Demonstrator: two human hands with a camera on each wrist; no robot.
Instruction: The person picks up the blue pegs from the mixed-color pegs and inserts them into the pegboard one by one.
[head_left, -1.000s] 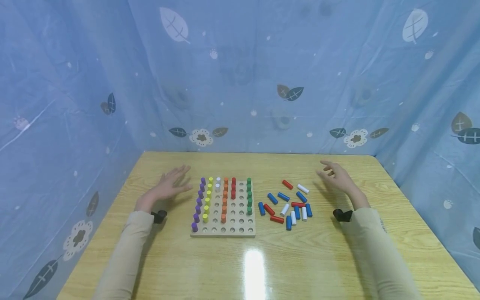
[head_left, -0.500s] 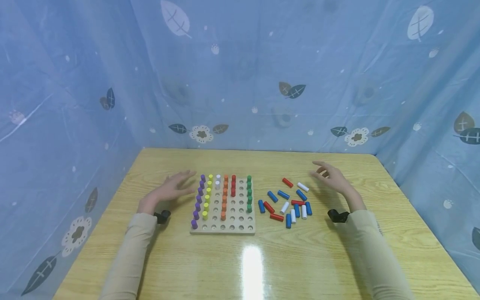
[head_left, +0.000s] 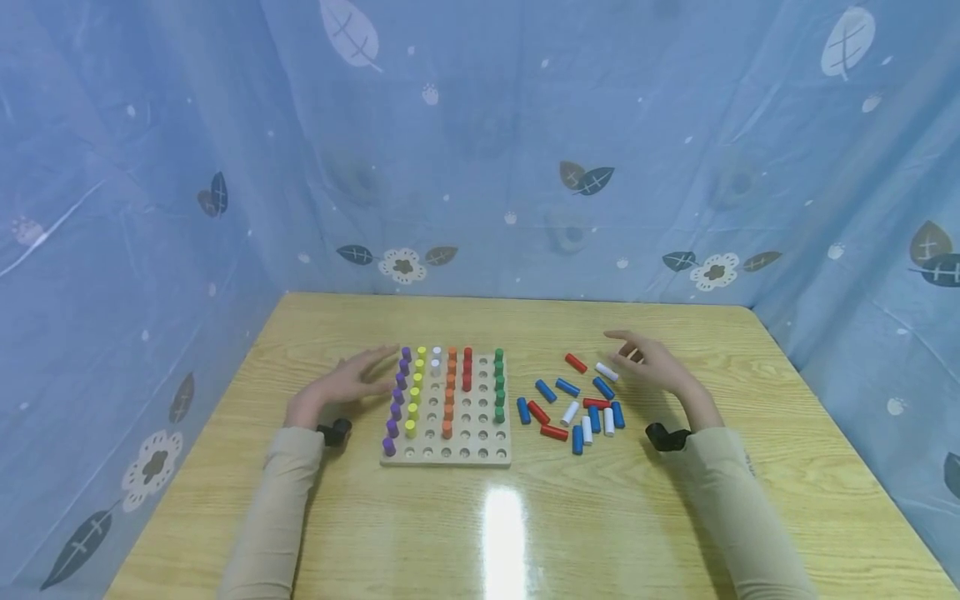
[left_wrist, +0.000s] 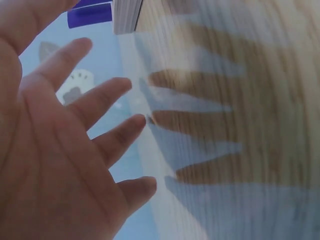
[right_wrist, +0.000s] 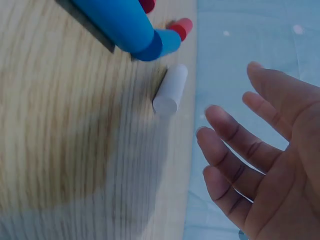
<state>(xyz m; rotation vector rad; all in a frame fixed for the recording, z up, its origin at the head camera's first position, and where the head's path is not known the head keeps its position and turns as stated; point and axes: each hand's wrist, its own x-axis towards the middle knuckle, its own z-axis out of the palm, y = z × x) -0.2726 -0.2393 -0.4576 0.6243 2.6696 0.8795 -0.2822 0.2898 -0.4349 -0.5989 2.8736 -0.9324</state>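
Note:
A wooden pegboard (head_left: 465,461) stands mid-table, bearing columns of purple, yellow, white, orange, red and green pegs. Beside its left edge hovers my left hand (head_left: 345,385), fingers spread and holding nothing, near a purple peg (left_wrist: 90,16) in the left wrist view. Loose red, white and blue pegs lie right of the board. My right hand (head_left: 652,365) hangs above the table at their far right side, fingers loosely bent around nothing. Closest to it lies a white peg (head_left: 607,372), also seen in the right wrist view, with a blue peg (right_wrist: 120,22) nearby.
A wooden table (head_left: 375,533) carries everything, with a bright light reflection near its front. A blue patterned curtain (head_left: 480,150) encloses the back and both sides. Several bare holes show in the board's front row and among its columns.
My left hand has moved right, up to the pegboard's left edge. My right hand has moved left toward the loose pegs. The pegs and board stay in place; the head view has shifted slightly.

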